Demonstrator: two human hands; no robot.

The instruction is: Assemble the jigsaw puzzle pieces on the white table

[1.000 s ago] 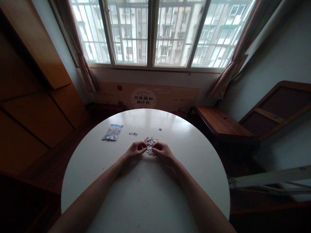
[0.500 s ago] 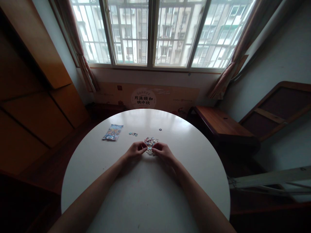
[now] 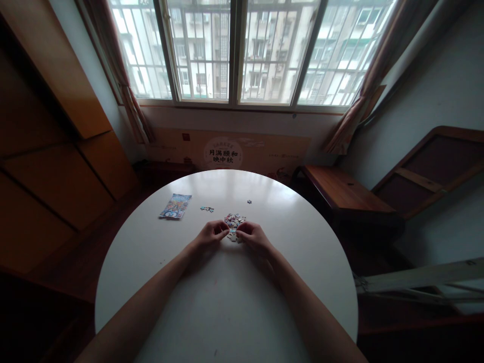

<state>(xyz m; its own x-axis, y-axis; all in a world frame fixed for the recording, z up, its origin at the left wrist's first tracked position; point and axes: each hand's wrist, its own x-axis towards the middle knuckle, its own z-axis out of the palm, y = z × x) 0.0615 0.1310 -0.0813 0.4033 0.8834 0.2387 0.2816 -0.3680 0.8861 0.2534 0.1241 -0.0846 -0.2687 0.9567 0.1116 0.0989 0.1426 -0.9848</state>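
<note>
My left hand and my right hand face each other over the white round table. Between their fingertips is a small light-blue jigsaw puzzle piece, pinched from both sides; whether it is one piece or two joined cannot be made out. Just behind and beneath the fingers lies a heap of jigsaw pieces, partly hidden by the hands. A short cluster of puzzle pieces rests left of the heap. One lone piece lies beyond it to the right.
A colourful printed packet lies on the table's left side. Beyond the far edge stand a printed cardboard panel and a barred window. To the right is a low wooden bench; orange cabinets stand at left.
</note>
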